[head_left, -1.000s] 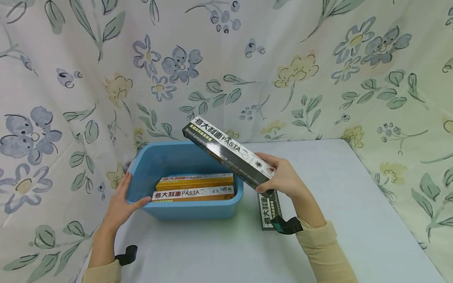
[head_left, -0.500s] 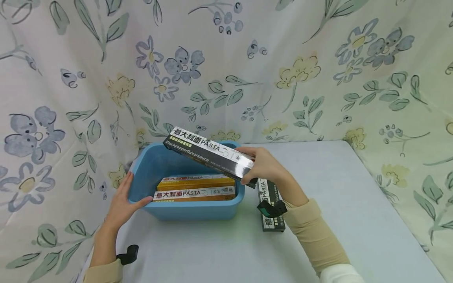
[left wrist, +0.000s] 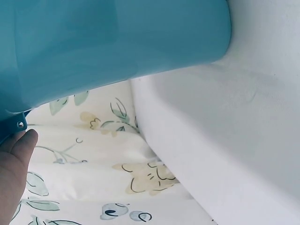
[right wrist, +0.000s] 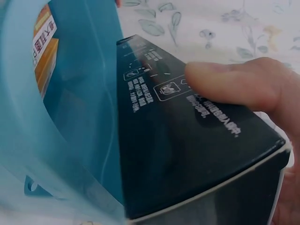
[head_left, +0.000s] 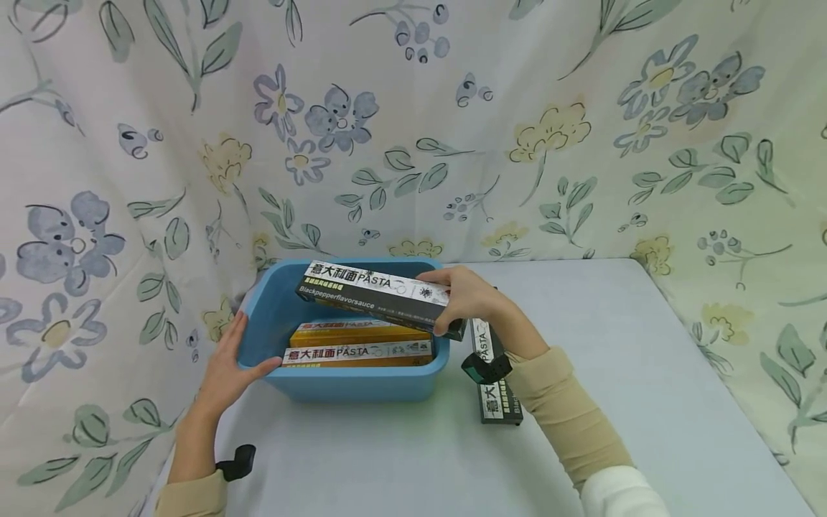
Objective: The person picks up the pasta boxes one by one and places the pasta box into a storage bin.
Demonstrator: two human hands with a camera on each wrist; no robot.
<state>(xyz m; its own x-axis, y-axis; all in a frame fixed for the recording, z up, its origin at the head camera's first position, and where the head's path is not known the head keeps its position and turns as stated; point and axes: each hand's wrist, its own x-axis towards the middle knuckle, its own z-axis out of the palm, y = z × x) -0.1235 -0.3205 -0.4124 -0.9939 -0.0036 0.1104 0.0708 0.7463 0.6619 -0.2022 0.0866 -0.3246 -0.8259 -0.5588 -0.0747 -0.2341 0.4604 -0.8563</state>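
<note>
My right hand (head_left: 472, 294) grips the right end of a black pasta box (head_left: 375, 298) labelled black pepper flavor sauce. The box slants over a blue plastic tub (head_left: 362, 386), its left end over the tub's inside. In the right wrist view the thumb lies along the black pasta box's (right wrist: 178, 150) side, near the tub's wall (right wrist: 93, 93). Two orange-yellow pasta boxes (head_left: 358, 352) lie in the tub. My left hand (head_left: 226, 373) rests on the tub's front left corner, thumb at the front rim, fingers along the left side. In the left wrist view those fingers (left wrist: 26, 145) touch under the rim.
Another black pasta box (head_left: 500, 406) lies on the white table (head_left: 614, 323) right of the tub, partly hidden by my right wrist and its black strap. A flowered curtain (head_left: 413, 129) hangs behind the table and at both sides.
My right hand has moved left and slightly up with the black pasta box. The box has become less tilted, and its far end has come down over the tub. My left hand has stayed on the tub.
</note>
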